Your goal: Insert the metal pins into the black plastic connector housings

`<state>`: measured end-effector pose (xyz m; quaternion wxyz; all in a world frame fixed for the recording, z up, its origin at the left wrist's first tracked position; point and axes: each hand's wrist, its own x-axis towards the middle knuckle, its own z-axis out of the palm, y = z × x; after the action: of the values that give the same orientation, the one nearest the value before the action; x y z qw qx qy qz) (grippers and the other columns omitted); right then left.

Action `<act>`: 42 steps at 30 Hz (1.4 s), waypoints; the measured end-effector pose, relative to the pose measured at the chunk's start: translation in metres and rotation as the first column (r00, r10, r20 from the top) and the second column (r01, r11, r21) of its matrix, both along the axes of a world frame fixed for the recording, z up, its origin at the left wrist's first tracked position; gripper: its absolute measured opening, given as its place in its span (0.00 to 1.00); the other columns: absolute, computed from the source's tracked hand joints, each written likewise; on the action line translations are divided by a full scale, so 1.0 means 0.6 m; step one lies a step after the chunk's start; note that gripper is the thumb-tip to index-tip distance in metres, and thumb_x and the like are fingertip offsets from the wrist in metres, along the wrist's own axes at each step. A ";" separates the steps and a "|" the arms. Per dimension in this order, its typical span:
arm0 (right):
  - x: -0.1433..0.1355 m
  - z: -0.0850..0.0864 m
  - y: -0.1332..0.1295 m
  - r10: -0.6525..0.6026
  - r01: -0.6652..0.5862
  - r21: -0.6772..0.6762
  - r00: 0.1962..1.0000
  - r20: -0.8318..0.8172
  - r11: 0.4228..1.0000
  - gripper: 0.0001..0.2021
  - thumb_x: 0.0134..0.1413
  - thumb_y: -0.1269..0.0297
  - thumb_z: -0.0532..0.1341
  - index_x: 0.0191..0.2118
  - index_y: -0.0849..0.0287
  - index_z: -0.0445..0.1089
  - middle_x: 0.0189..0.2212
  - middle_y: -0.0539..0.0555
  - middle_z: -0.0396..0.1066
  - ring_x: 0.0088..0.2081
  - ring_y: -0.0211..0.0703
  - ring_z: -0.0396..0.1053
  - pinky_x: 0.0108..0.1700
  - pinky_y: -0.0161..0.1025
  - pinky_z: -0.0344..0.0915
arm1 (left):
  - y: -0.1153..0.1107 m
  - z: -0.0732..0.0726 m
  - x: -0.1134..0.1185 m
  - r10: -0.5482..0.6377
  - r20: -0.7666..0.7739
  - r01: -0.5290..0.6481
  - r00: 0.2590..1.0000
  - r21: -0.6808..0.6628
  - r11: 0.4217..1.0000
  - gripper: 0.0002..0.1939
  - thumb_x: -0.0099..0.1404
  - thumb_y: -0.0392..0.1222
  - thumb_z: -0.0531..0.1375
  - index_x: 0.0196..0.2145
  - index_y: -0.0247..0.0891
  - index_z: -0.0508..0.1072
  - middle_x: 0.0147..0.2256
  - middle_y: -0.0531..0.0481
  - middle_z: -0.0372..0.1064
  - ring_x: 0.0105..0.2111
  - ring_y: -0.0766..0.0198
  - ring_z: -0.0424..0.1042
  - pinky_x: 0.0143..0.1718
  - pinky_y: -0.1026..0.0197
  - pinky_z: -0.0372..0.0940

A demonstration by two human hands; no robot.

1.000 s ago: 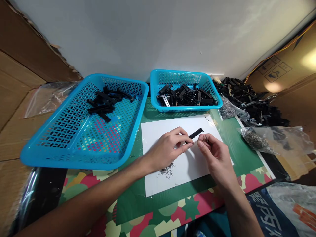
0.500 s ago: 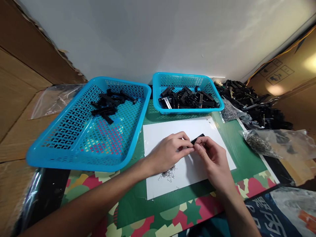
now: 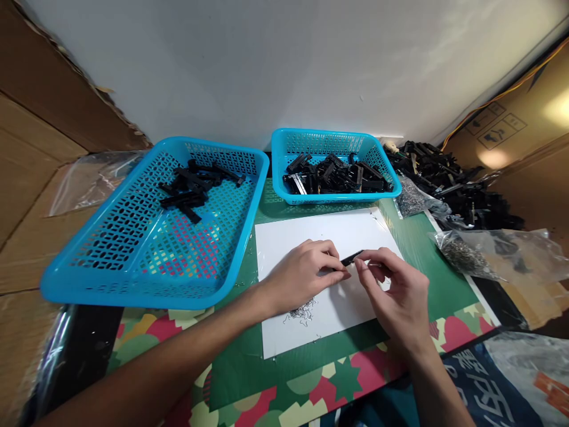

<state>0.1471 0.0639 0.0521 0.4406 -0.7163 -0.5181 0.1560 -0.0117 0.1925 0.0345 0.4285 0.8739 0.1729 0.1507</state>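
Observation:
My left hand is closed over the white sheet, its thumb and fingers pinching one end of a slim black plastic part. At the part's other end is my right hand, with thumb and index finger pressed together. Whether a small piece sits between those fingertips is too small to tell. Below my left hand lies a small heap of thin bent metal wire pieces, partly hidden by the wrist.
A large blue basket at left holds several black parts. A smaller blue basket behind the sheet holds many more. To the right lie a pile of black parts and clear bags of small metal pieces. A wall rises behind.
My right hand has shifted slightly right and turned, its fingertips moving from the part's middle toward its far end. The black part lies flatter. My left hand keeps its grip.

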 end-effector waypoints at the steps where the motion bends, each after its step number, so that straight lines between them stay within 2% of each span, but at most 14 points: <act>1: 0.000 -0.003 0.000 -0.051 0.051 0.028 0.999 -0.017 0.998 0.05 0.67 0.63 0.63 0.37 0.54 0.75 0.26 0.48 0.66 0.28 0.41 0.61 0.33 0.39 0.59 | 0.000 0.000 0.000 -0.006 -0.005 0.006 1.000 0.018 1.000 0.07 0.74 0.41 0.64 0.39 0.41 0.84 0.40 0.50 0.75 0.41 0.59 0.74 0.47 0.56 0.63; 3: 0.003 -0.007 0.000 -0.119 0.121 0.044 0.992 -0.038 0.992 0.06 0.66 0.61 0.64 0.37 0.54 0.76 0.25 0.48 0.65 0.26 0.39 0.60 0.31 0.38 0.58 | -0.001 0.002 0.000 -0.013 -0.005 0.013 1.000 0.040 0.999 0.09 0.73 0.44 0.65 0.37 0.40 0.84 0.39 0.50 0.75 0.40 0.59 0.74 0.47 0.56 0.63; 6: 0.016 -0.010 0.000 -0.127 0.126 -0.022 0.992 -0.025 0.992 0.07 0.65 0.59 0.65 0.36 0.55 0.77 0.24 0.48 0.66 0.25 0.39 0.60 0.29 0.38 0.58 | -0.002 0.006 -0.001 -0.019 0.006 0.019 1.000 0.043 0.999 0.13 0.75 0.49 0.63 0.38 0.40 0.84 0.39 0.50 0.75 0.41 0.60 0.73 0.47 0.56 0.62; 10: 0.034 -0.011 -0.002 -0.128 0.127 -0.079 0.992 -0.004 0.989 0.10 0.64 0.57 0.65 0.35 0.56 0.77 0.24 0.49 0.68 0.25 0.40 0.62 0.29 0.38 0.59 | -0.003 0.007 -0.001 -0.005 -0.016 0.006 1.000 0.058 0.998 0.17 0.79 0.45 0.57 0.36 0.39 0.83 0.39 0.49 0.74 0.41 0.60 0.73 0.47 0.56 0.62; 14: 0.042 -0.011 -0.002 -0.152 0.154 -0.069 0.988 0.030 0.986 0.11 0.63 0.55 0.65 0.35 0.56 0.78 0.23 0.49 0.68 0.25 0.40 0.62 0.30 0.39 0.60 | -0.003 0.001 0.000 0.037 0.006 -0.037 0.999 0.024 0.999 0.10 0.75 0.41 0.62 0.40 0.40 0.84 0.43 0.48 0.75 0.41 0.60 0.74 0.47 0.57 0.65; 18: 0.046 -0.008 0.002 -0.151 0.152 -0.053 0.988 0.024 0.987 0.10 0.63 0.56 0.66 0.34 0.56 0.77 0.21 0.46 0.61 0.24 0.39 0.60 0.29 0.38 0.58 | -0.001 0.001 0.000 0.034 0.027 -0.033 0.999 -0.022 0.999 0.08 0.74 0.41 0.63 0.43 0.42 0.84 0.44 0.48 0.75 0.41 0.60 0.75 0.45 0.58 0.67; 23: 0.047 0.000 0.007 -0.152 0.152 -0.002 0.987 -0.052 0.988 0.09 0.63 0.57 0.67 0.35 0.56 0.77 0.22 0.46 0.60 0.25 0.38 0.57 0.28 0.37 0.56 | 0.000 0.008 -0.002 -0.007 0.086 0.013 0.996 -0.076 0.997 0.10 0.77 0.37 0.58 0.47 0.42 0.81 0.47 0.48 0.74 0.46 0.61 0.75 0.47 0.60 0.66; 25: 0.047 0.001 0.009 -0.154 0.156 0.003 0.980 -0.126 0.988 0.09 0.62 0.57 0.68 0.35 0.56 0.77 0.23 0.47 0.61 0.25 0.38 0.57 0.28 0.37 0.56 | -0.002 0.009 -0.003 0.000 0.088 0.009 0.996 -0.099 0.995 0.07 0.78 0.37 0.58 0.48 0.41 0.77 0.45 0.49 0.73 0.43 0.62 0.74 0.45 0.60 0.66; 27: 0.050 0.000 0.011 -0.141 0.144 -0.007 0.956 -0.256 0.990 0.10 0.61 0.55 0.69 0.34 0.56 0.77 0.23 0.47 0.62 0.25 0.38 0.57 0.27 0.37 0.56 | -0.004 0.008 -0.003 0.031 0.047 -0.024 0.998 -0.142 0.990 0.06 0.77 0.41 0.60 0.50 0.41 0.71 0.42 0.51 0.73 0.36 0.63 0.73 0.39 0.61 0.66; 30: 0.060 -0.001 0.016 -0.112 0.109 -0.030 0.919 -0.378 0.994 0.12 0.60 0.53 0.69 0.34 0.57 0.77 0.24 0.48 0.63 0.25 0.38 0.57 0.27 0.37 0.56 | -0.006 0.003 -0.003 0.074 -0.002 -0.074 0.997 -0.185 0.980 0.18 0.75 0.45 0.63 0.58 0.42 0.64 0.43 0.51 0.74 0.31 0.65 0.70 0.34 0.61 0.64; 33: 0.070 0.003 0.022 -0.101 0.089 -0.054 0.956 -0.276 0.995 0.10 0.60 0.56 0.69 0.34 0.57 0.77 0.23 0.47 0.61 0.25 0.37 0.56 0.27 0.36 0.55 | -0.003 -0.002 0.000 0.116 0.027 -0.112 0.993 -0.122 0.986 0.19 0.75 0.44 0.63 0.60 0.41 0.67 0.46 0.48 0.77 0.35 0.62 0.73 0.39 0.60 0.66; 37: 0.076 0.006 0.029 -0.037 0.027 -0.134 0.997 -0.074 0.991 0.09 0.60 0.58 0.67 0.33 0.57 0.77 0.21 0.46 0.61 0.25 0.37 0.58 0.28 0.36 0.56 | 0.001 -0.009 0.003 0.172 0.065 -0.167 0.983 -0.084 0.982 0.11 0.75 0.46 0.64 0.50 0.39 0.79 0.39 0.51 0.79 0.37 0.60 0.76 0.43 0.58 0.66; 42: 0.072 -0.009 0.040 0.047 -0.059 -0.286 0.998 -0.049 0.957 0.10 0.61 0.57 0.64 0.35 0.58 0.77 0.19 0.47 0.66 0.23 0.39 0.62 0.29 0.38 0.57 | -0.001 -0.012 0.004 0.158 0.081 -0.155 0.984 -0.033 0.987 0.10 0.75 0.46 0.64 0.47 0.40 0.82 0.42 0.50 0.83 0.40 0.60 0.78 0.46 0.58 0.65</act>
<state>0.1900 0.0878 0.0467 0.3385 -0.7551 -0.4997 0.2561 -0.0091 0.1921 0.0270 0.4335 0.8450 0.2251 0.2177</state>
